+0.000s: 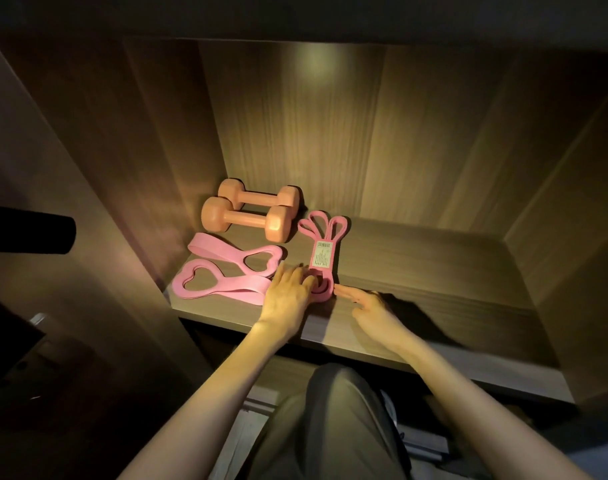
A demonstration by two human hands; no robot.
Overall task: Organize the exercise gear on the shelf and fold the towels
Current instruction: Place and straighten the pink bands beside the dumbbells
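Two orange dumbbells (250, 213) lie side by side at the back left of the wooden shelf (417, 271). In front of them lie two pink stretch bands with heart-shaped handles (226, 271). To their right lies a bundle of pink resistance loops (322, 244) held together by a labelled sleeve. My left hand (290, 294) rests flat on the near end of this bundle, fingers fairly straight. My right hand (368, 306) lies open beside it on the shelf, its fingertips touching the bundle's near right edge. No towels are in view.
The shelf's right half is bare wood, walled in by the wooden side panels (565, 188) and back panel. A dark round bar (29, 230) juts in from the left. My knee in grey trousers (337, 417) is below the shelf's front edge.
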